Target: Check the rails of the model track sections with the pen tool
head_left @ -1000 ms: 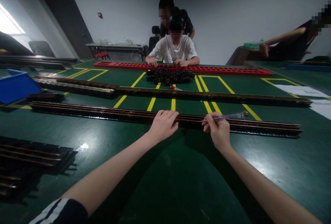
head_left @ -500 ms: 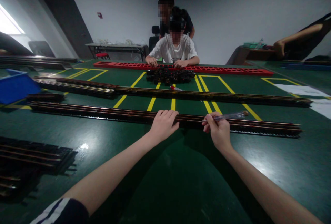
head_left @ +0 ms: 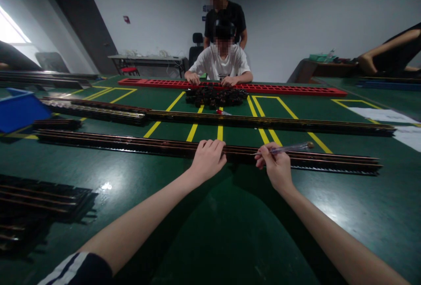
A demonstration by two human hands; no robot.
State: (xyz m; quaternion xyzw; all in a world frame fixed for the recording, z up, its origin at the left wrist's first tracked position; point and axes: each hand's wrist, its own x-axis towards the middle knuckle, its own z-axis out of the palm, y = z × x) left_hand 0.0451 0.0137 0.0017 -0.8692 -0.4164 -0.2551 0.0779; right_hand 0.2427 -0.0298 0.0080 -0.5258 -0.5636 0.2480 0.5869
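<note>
Left hand (head_left: 208,161) half-curled over long black copper-striped rail (head_left: 131,141) on green bench (head_left: 210,228), grip unclear; right hand (head_left: 275,165) pinching slim clear-handled tool (head_left: 293,147), tip near rail. Beyond rail's left end: blue plastic bin (head_left: 24,113), contents hidden. Farther beyond rail: long red slotted tray (head_left: 158,83).

1 head-worn camera looks forward and down over the bench (head_left: 210,232), close above its near side. It faces the far wall (head_left: 279,26).
</note>
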